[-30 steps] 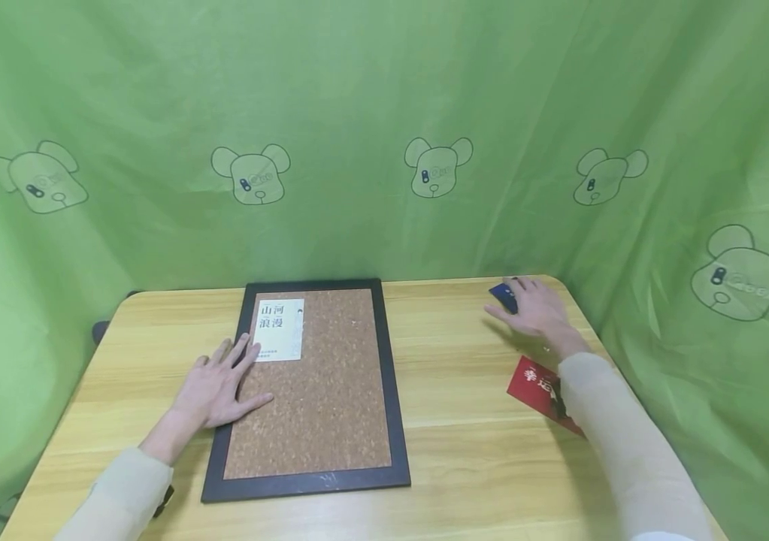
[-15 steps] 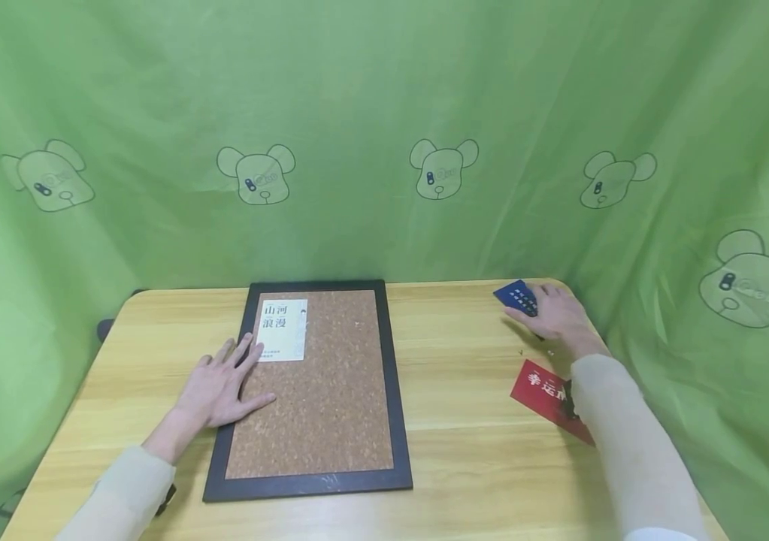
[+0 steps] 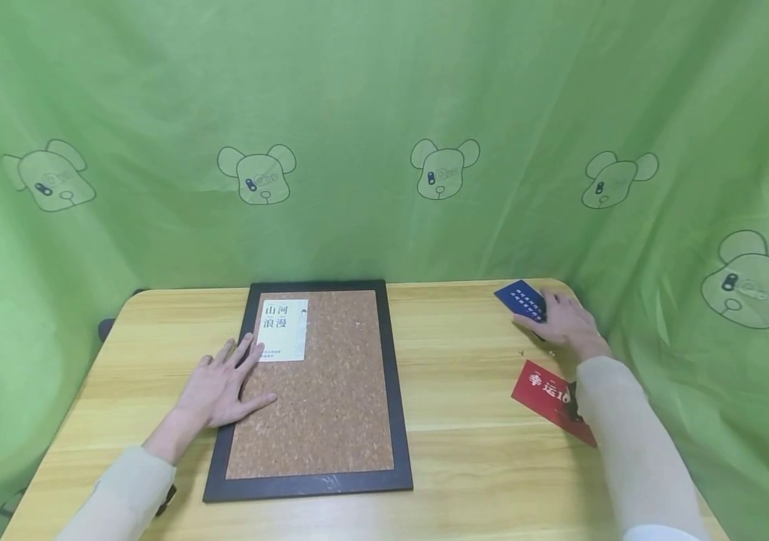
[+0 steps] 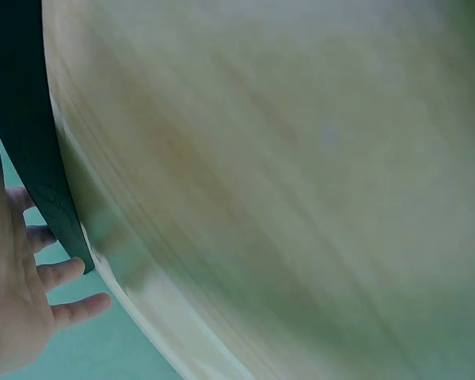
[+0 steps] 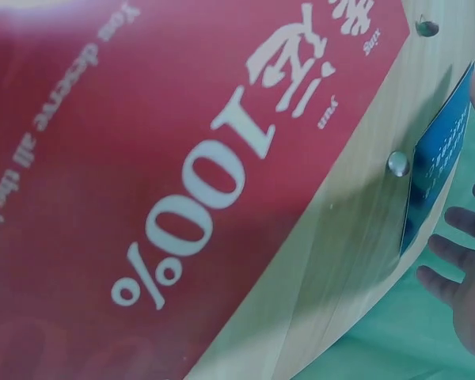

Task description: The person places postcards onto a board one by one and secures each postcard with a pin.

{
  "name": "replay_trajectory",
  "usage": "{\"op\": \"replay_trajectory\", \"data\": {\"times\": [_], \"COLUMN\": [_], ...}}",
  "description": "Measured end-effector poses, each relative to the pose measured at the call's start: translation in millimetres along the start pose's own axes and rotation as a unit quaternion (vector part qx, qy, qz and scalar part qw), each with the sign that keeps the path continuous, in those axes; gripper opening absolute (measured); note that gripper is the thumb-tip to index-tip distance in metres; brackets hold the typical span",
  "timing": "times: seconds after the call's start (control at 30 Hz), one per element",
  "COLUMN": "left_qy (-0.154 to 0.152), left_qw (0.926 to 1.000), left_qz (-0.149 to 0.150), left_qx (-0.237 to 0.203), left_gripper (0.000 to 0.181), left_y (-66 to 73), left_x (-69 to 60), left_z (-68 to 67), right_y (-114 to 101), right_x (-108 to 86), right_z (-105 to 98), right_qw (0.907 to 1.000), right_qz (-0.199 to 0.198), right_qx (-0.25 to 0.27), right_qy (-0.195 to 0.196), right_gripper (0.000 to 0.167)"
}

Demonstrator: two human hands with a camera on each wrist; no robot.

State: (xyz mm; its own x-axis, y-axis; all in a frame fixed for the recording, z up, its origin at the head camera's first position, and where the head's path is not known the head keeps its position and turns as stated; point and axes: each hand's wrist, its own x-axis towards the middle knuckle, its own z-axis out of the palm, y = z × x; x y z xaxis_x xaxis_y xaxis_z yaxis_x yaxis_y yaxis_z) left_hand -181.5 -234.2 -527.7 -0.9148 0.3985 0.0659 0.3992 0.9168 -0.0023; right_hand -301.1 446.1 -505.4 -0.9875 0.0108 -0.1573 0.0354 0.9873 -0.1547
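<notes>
My left hand (image 3: pixel 218 387), fingers spread, rests over the left edge of a black-framed cork board (image 3: pixel 316 406), its fingertips touching a white card (image 3: pixel 286 330) on the cork. In the left wrist view the fingers (image 4: pixel 79 309) extend past the black frame. At the table's far right corner, my right hand (image 3: pixel 563 323) is at the right end of a blue card (image 3: pixel 522 298) with white print. The right wrist view shows its thumb by the blue card's (image 5: pixel 439 146) edge, with the other fingers (image 5: pixel 451 252) loosely extended and apart from it.
A red card (image 3: pixel 543 398) with white lettering lies partly under the right sleeve. Two small shiny pieces that look like thumbtacks (image 5: pixel 398 164) lie between the red and blue cards. A green curtain (image 3: pixel 384 218) hangs behind the wooden table (image 3: pixel 458 443).
My right hand has slid right across the blue card to its right end, uncovering more of its print. The left hand stays in place. The head view has shifted slightly.
</notes>
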Motion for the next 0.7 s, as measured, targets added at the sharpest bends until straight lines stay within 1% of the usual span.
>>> {"op": "replay_trajectory", "data": {"times": [0.13, 0.33, 0.5, 0.7], "left_qy": [-0.001, 0.001, -0.001, 0.001], "left_qw": [1.0000, 1.0000, 1.0000, 1.0000], "left_qz": [0.001, 0.003, -0.001, 0.001], "left_qx": [0.004, 0.007, 0.001, 0.001], "left_gripper": [0.100, 0.100, 0.100, 0.100], "left_y": [-0.2, 0.0, 0.0, 0.0], "left_x": [0.2, 0.9, 0.6, 0.4], "left_z": [-0.1, -0.4, -0.4, -0.3], "right_y": [5.4, 12.3, 15.1, 15.0], "right_x": [-0.9, -5.1, -5.5, -5.7], "right_z": [2.2, 1.0, -1.5, -1.8], "right_qw": [0.9999, 0.9993, 0.9992, 0.9992], "right_qz": [0.010, 0.025, 0.025, 0.025], "right_qx": [0.003, 0.006, 0.003, -0.007], "right_qy": [-0.008, -0.027, -0.032, -0.030], "right_gripper": [0.124, 0.123, 0.120, 0.121]}}
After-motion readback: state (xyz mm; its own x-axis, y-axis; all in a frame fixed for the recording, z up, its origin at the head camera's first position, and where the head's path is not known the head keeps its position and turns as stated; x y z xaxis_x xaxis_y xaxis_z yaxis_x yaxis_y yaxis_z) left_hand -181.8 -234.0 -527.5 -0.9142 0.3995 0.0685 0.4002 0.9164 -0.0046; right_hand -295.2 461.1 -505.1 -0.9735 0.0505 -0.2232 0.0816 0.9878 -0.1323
